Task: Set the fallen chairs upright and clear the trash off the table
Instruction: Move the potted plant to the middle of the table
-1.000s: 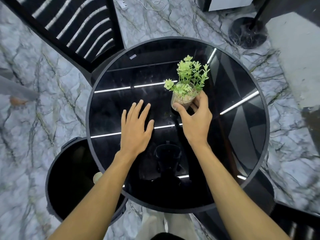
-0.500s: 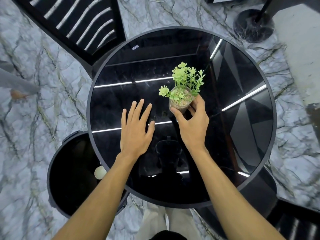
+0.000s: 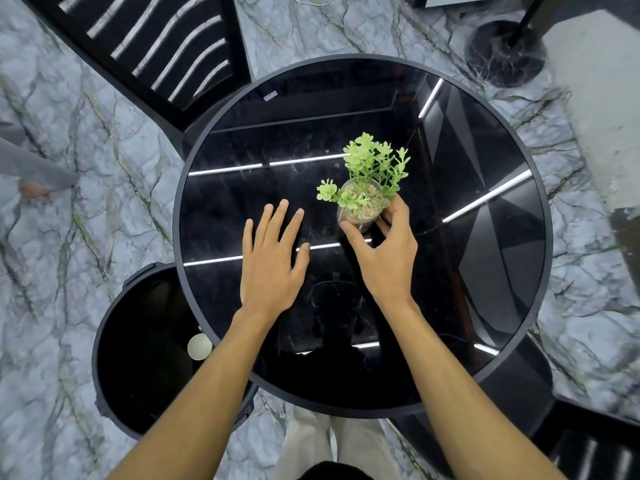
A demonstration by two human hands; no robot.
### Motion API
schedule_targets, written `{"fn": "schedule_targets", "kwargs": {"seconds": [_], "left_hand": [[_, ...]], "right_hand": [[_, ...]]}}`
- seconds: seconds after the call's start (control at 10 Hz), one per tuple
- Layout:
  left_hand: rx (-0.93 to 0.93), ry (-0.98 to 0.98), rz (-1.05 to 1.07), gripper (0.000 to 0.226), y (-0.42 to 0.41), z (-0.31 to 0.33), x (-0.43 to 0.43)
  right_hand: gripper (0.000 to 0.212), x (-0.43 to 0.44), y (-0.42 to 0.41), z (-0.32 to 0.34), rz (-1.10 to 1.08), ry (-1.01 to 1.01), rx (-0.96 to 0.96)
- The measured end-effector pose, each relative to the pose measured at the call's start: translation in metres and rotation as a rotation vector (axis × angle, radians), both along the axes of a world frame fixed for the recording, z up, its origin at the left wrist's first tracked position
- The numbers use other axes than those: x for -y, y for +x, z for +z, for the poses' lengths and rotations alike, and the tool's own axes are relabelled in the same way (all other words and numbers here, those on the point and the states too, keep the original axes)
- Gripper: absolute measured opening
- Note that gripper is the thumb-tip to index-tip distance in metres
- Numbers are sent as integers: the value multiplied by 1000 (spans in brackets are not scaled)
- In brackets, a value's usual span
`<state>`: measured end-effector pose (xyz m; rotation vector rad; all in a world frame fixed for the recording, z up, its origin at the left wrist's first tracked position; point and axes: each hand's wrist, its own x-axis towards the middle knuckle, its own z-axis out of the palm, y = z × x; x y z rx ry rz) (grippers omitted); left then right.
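1. The plant pot [image 3: 362, 211] could tip on the glossy table [image 3: 242, 202], I think, if the right hand [image 3: 384, 258], its thumb and fingers curled round the pot, pulled sideways.
2. The left hand [image 3: 273, 268] lay flat on the table, fingers straight, just beside the pot.
3. A pale round piece of trash [image 3: 200, 346] lay in the bin [image 3: 138, 306], near the left forearm.

Plant pot [image 3: 360, 211] is on the table [image 3: 242, 133], touching the front of my right hand [image 3: 388, 261]; bin [image 3: 138, 358] is down left of my left hand [image 3: 272, 268].
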<state>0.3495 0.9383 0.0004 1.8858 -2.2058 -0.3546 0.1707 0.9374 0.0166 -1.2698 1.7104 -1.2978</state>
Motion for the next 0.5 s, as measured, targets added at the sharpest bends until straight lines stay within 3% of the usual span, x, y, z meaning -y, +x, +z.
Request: {"fn": "schedule_targets", "kwargs": {"seconds": [0.5], "left_hand": [[1, 6, -8, 54, 0, -1, 0]], "right_hand": [[67, -2, -1, 3, 1, -1, -22]]}}
